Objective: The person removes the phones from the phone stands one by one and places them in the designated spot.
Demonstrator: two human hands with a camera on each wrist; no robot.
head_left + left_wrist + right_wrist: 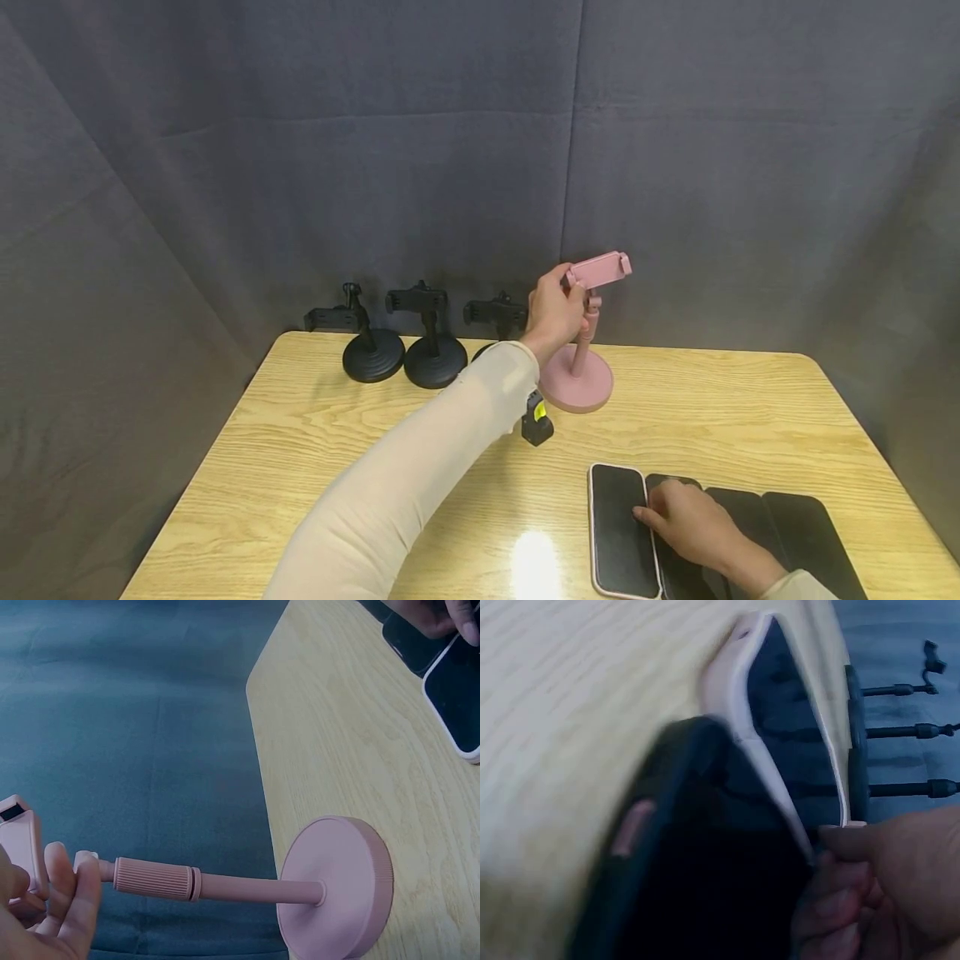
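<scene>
My left hand (555,310) grips the pink phone stand (576,379) by its head, thumb at the clamp and fingers behind it. The stand's round base is on the table, and its clamp (600,270) is tilted. In the left wrist view the ribbed collar (154,878) shows below my fingers. My right hand (693,523) pinches the right edge of a phone in a pale pink case (621,529), thumb over its dark screen. My fingers are curled at that edge, their tips partly hidden. A black phone (727,885) lies beside it, partly under my right hand.
Three black phone stands (435,362) stand in a row along the back left edge of the wooden table (247,467); my left forearm partly covers one. More dark phones (810,533) lie side by side at the right. A grey curtain (375,125) hangs behind.
</scene>
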